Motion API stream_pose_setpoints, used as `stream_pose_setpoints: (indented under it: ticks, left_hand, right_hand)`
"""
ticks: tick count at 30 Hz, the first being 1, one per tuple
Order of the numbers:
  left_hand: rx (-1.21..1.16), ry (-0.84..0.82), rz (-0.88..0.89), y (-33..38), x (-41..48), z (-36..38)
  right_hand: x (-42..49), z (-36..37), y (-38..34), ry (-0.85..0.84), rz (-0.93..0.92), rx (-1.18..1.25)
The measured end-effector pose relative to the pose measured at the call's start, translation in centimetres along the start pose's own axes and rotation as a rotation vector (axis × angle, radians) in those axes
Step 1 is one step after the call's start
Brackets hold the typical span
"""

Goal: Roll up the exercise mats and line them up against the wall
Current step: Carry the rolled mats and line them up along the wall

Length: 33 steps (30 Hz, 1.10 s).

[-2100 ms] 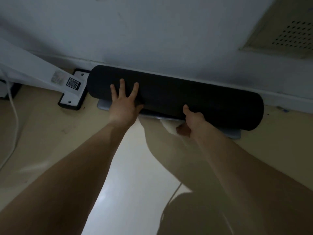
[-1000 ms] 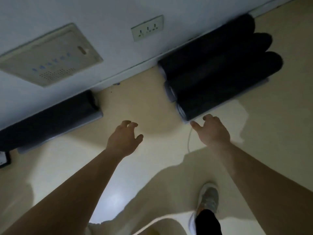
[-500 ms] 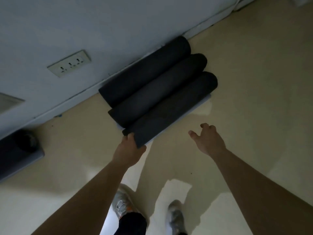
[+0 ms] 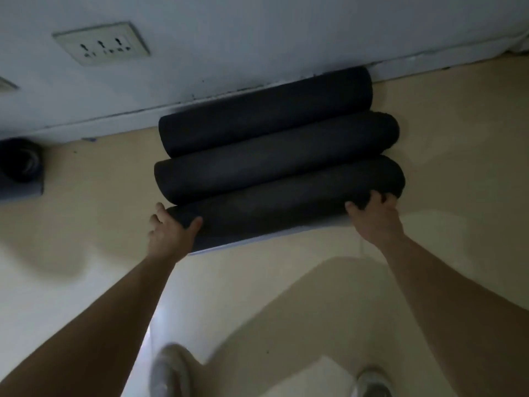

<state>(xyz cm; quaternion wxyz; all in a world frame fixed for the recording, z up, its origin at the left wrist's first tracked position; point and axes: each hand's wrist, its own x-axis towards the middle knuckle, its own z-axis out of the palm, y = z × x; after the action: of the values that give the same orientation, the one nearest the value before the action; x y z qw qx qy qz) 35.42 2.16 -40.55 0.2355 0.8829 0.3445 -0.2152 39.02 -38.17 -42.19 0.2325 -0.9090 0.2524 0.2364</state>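
The wall (image 4: 257, 38) is white and fills the top. The floor (image 4: 443, 253) below it is tan and shiny.

Three dark rolled mats lie flat on the floor, side by side and touching. The back mat (image 4: 266, 110) is pushed up against the bottom of the wall. The middle mat (image 4: 274, 156) lies next to it. The front mat (image 4: 272, 207) is the one nearest the person. Each roll runs the long way from left to right, along the wall, and the right ends sit a little higher in the picture. A pale flap of the front mat sticks out on the floor under it.

The left hand (image 4: 169, 233) holds the left end of the front mat, with the thumb on top and the fingers curled round the end. The right hand (image 4: 372, 219) grips the right end, with the fingers curled over the roll.

Half a second ago only the left hand was on this mat. The right hand hung in the air with loose fingers, away from the roll.

A fourth mat (image 4: 20, 167) lies at the far left, with its round end showing. A socket (image 4: 101, 43) is on the wall above. Two blurry shoes (image 4: 169, 371) are at the bottom.
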Motion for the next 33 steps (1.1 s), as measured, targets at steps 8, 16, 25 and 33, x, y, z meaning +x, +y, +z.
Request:
stream_pose_setpoints:
  ticks: [8, 16, 25, 33]
  left_hand:
    - [-0.378, 0.385, -0.267, -2.2, 3.8, 7.4]
    - [-0.599, 0.415, -0.269, -2.3, 2.1, 8.1]
    - [-0.488, 0.409, -0.287, -1.2, 1.4, 8.0]
    - [-0.345, 0.370, -0.258, -2.3, 3.4, 8.5]
  right_hand:
    - [11.1, 2.7, 2.1, 0.390, 0.032, 0.151]
    - [12.1, 0.1, 3.2, 0.237, 0.120, 0.339]
    - [10.1, -0.2, 3.5, 0.221, 0.039, 0.262]
    - [10.6, -0.4, 4.1, 0.105, -0.047, 0.364]
